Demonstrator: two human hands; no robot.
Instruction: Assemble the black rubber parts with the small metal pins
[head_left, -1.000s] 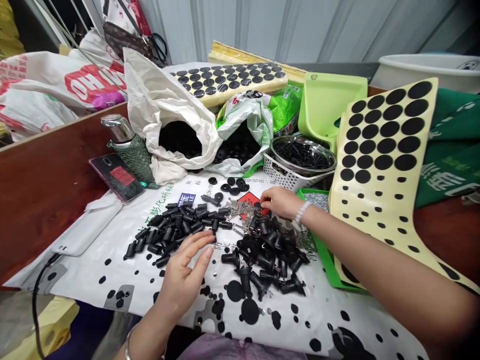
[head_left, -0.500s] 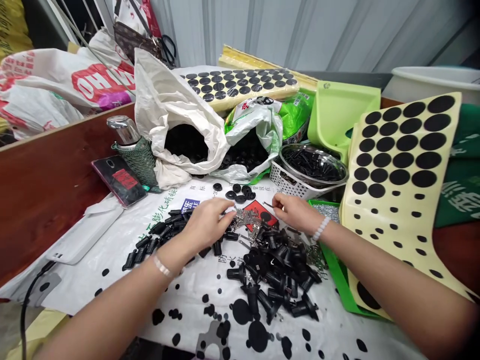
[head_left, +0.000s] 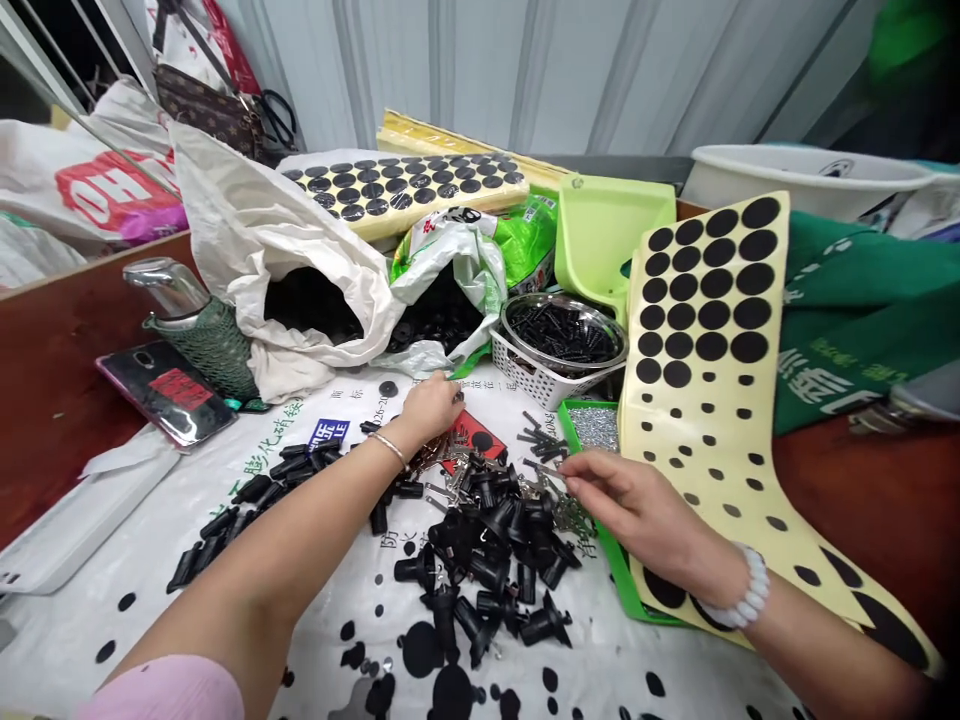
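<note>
My left hand [head_left: 433, 408] reaches over the white sheet at the back, its fingers closed downward. A small dark bit shows at its fingertips, but the hand hides what it is. One small black round cap [head_left: 388, 388] lies to the left of it. Between thumb and forefinger, my right hand [head_left: 637, 505] pinches a thin metal strip [head_left: 551, 470] with a dark end. Just beyond it lie several similar thin pieces with black ends [head_left: 541, 435]. Between and below the hands is a heap of black plastic sockets [head_left: 502, 530], with loose metal clips [head_left: 469, 475] at its back edge.
More black sockets [head_left: 255, 490] lie at left. Behind stand a white sack [head_left: 330, 235] and a basin of black parts [head_left: 559, 335] on a white basket [head_left: 525, 372]. A green tray [head_left: 619, 575] and a sticker sheet [head_left: 697, 420] lie right; a phone [head_left: 166, 390] lies left.
My left hand has moved from the metal clips back to where the black round caps lay. My right hand has come nearer and lower, still with a thin strip. The view has turned right.
</note>
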